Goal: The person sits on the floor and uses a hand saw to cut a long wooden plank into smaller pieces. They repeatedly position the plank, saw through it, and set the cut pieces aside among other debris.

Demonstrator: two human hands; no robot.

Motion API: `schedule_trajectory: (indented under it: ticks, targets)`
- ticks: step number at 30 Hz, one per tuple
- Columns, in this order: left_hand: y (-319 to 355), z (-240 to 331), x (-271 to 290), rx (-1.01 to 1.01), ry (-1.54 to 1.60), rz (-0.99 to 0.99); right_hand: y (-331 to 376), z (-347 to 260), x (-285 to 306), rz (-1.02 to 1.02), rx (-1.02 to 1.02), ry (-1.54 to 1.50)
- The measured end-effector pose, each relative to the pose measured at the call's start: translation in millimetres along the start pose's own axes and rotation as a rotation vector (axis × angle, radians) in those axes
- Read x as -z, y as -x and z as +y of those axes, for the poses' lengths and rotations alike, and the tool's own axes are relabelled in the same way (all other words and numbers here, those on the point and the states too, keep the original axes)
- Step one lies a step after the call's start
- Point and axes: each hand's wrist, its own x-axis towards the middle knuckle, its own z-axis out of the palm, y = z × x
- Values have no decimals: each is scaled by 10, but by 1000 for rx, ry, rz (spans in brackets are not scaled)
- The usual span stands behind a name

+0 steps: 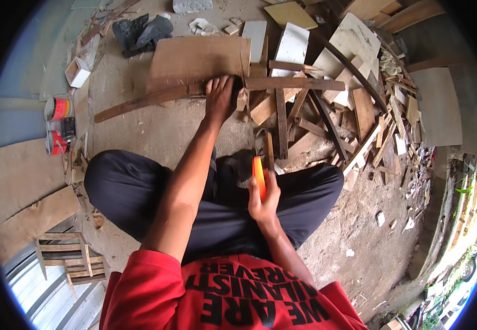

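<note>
A long, narrow brown wooden strip (156, 102) lies crosswise in front of me, over the lower edge of a brown board. My left hand (223, 99) reaches forward and is closed on the strip near its middle. Close to my crossed legs, my right hand (265, 198) is wrapped round a slim orange object (259, 177). That object stands nearly upright in the hand; its lower part is hidden by the fingers, and its exact kind does not show. Just beyond it, a short wooden piece (269, 148) points away from me.
Scrap wood (365, 113) is heaped at the right. The large brown board (194, 58) lies ahead, with a black plastic bag (142, 34) behind it. Several cans (58, 109) stand at the left, and a small wooden rack (70, 256) is at the lower left.
</note>
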Motion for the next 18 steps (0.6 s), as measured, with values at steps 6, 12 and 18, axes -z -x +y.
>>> schedule_trajectory:
  ticks: [6, 12, 18]
  targets:
    - [-4, 63, 37, -16, 10, -40, -500, -58, -64, 25, 78, 41]
    - [93, 37, 5, 2, -33, 10, 69, 9, 50, 6, 37, 18]
    - [-17, 29, -31, -7, -12, 10, -374, 78, -80, 30, 10, 54]
